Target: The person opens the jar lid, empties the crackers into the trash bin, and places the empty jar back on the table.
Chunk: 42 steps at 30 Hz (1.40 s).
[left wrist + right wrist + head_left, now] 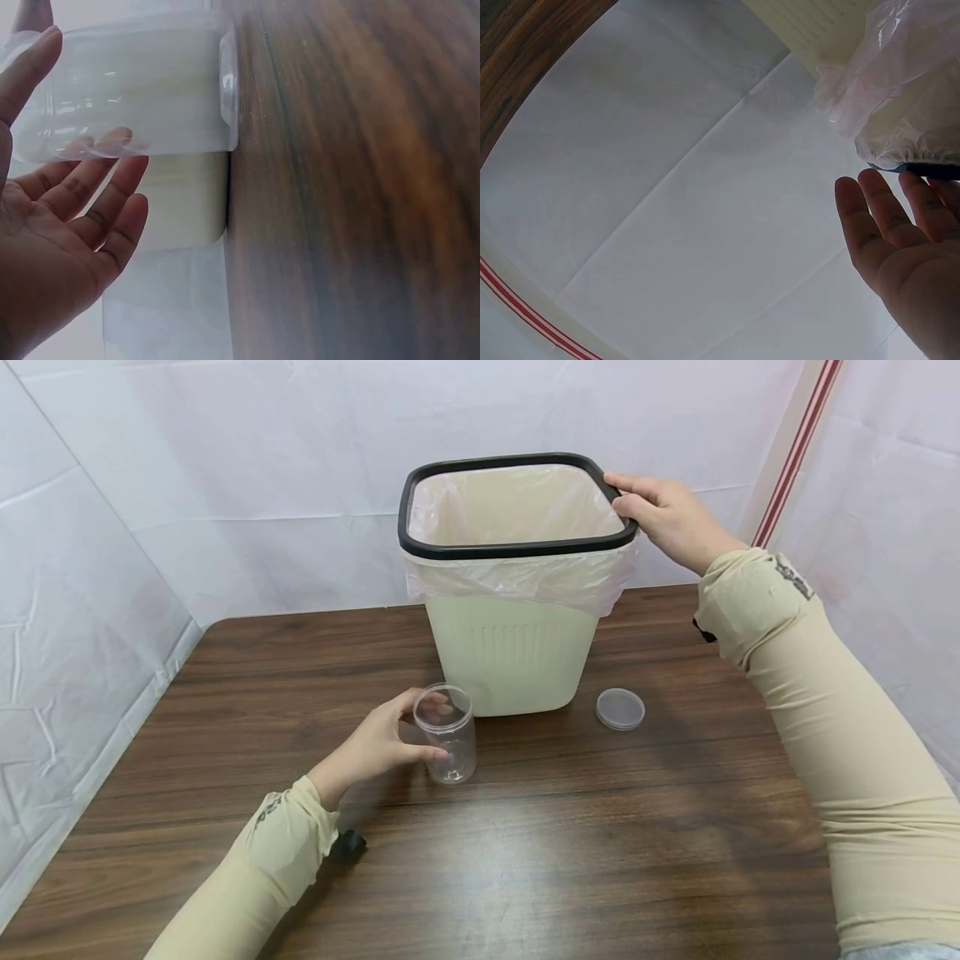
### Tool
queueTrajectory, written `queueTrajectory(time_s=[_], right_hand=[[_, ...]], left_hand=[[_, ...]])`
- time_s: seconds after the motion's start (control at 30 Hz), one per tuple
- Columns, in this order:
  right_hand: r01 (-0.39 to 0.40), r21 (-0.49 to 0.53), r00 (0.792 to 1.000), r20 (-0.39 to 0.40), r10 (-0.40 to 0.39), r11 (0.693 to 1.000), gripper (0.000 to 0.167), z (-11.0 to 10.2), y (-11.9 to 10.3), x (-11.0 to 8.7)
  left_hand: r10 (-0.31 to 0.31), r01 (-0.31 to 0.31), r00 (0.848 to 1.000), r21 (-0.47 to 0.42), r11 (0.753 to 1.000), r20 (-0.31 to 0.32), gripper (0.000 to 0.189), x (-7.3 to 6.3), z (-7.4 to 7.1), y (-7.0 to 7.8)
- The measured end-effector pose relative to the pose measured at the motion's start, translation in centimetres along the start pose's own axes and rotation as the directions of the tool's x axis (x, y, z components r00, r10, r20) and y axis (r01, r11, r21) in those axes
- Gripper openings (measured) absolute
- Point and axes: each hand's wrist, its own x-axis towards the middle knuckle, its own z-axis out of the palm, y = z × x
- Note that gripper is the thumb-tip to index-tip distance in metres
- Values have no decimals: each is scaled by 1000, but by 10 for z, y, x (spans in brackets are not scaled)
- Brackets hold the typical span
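In the head view a clear plastic jar (454, 747), without a lid, stands upright on the table. My left hand (386, 735) holds it from the left, thumb on the near side and fingers behind; the left wrist view shows the jar (142, 94) sideways, its base at the tabletop. Behind it stands a cream trash bin (517, 652) with a black rim (517, 551) and a translucent liner bag (525, 581). My right hand (667, 518) touches the rim's right side with extended fingers. A round clear lid (620, 708) lies right of the bin's base.
The dark wood table (525, 860) runs beneath everything. White sheeting (262, 460) hangs behind and along both sides, with a red-striped strip (797, 452) at the right. The bin stands near the table's back edge.
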Motion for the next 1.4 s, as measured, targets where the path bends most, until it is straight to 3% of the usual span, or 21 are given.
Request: queueTrajectory(time_s=[0.23,0.9,1.17,1.4], right_hand=[[7,-6,1000,-6,-7,1000,52,0,0,0],[18,33,1000,-1,-18,999,52,-2,0,-2],[28,29,1000,-4,-28,999,51,-2,-1,-1],[36,10,999,2,-36,999,51,-3,0,1]], left_hand=[[17,-17,999,-10,1000,35,64,0,0,0],[-10,13,996,-42,999,86,71,-3,1,-2],[-22,22,996,2,1000,81,78,-9,-4,-4],[-75,65,987,70,995,145,81,-11,-6,-8]])
